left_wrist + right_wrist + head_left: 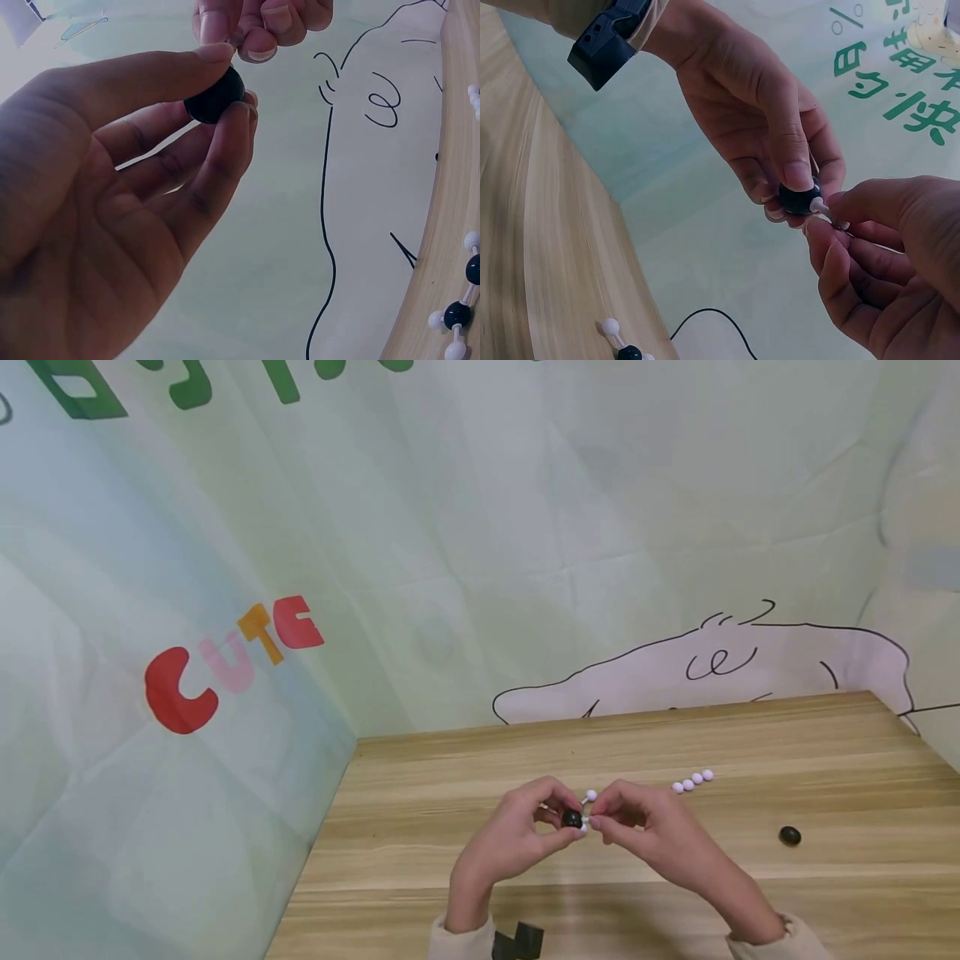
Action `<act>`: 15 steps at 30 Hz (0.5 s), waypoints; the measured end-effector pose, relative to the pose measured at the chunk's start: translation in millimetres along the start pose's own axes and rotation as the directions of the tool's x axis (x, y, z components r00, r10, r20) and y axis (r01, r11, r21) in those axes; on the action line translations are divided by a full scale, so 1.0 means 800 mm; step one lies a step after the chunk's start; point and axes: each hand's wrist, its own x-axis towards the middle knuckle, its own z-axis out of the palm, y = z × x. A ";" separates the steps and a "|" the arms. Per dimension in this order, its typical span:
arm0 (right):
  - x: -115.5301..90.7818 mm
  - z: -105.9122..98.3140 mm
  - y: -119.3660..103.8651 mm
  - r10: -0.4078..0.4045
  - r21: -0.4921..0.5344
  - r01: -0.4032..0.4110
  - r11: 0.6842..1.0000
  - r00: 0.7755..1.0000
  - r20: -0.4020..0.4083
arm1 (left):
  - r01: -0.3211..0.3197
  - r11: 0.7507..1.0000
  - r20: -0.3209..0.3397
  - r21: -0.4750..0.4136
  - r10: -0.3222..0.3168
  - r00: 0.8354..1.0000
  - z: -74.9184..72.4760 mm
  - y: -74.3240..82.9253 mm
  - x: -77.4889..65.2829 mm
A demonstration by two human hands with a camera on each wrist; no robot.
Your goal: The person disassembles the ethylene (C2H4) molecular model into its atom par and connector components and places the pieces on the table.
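My left hand (506, 837) holds a black ball (216, 99) from a molecular model set between the thumb and fingertips, raised over the table. From the right, my right hand (648, 825) pinches a short white connector stick (825, 209), whose near end meets the black ball. Its far end is covered by the right fingertips. Behind the hands on the table lies a joined piece of black balls (457, 315), white balls and white sticks. In the head view the hands hide most of that piece, leaving a white ball (591, 795) showing.
A short row of white balls (687, 785) lies on the wooden table (420, 777) behind my right hand. Farther right sits a loose black ball (790, 836). Printed cloth (450, 568) hangs along the table's back and left edges. A dark wrist device (528, 939) is strapped at the left sleeve.
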 end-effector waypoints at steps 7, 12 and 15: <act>-0.002 -0.002 -0.004 -0.023 -0.044 0.023 0.999 1.000 0.001 | 0.006 1.000 0.044 -0.007 -0.006 0.999 -0.003 0.000 0.000; -0.003 -0.001 -0.006 -0.102 -0.083 0.102 0.991 0.995 -0.004 | 0.039 0.999 0.076 -0.005 -0.038 0.996 -0.006 0.000 0.001; -0.004 -0.001 -0.007 -0.119 -0.100 0.119 0.988 0.993 0.000 | 0.044 0.999 0.092 -0.007 -0.043 0.995 -0.008 0.000 0.001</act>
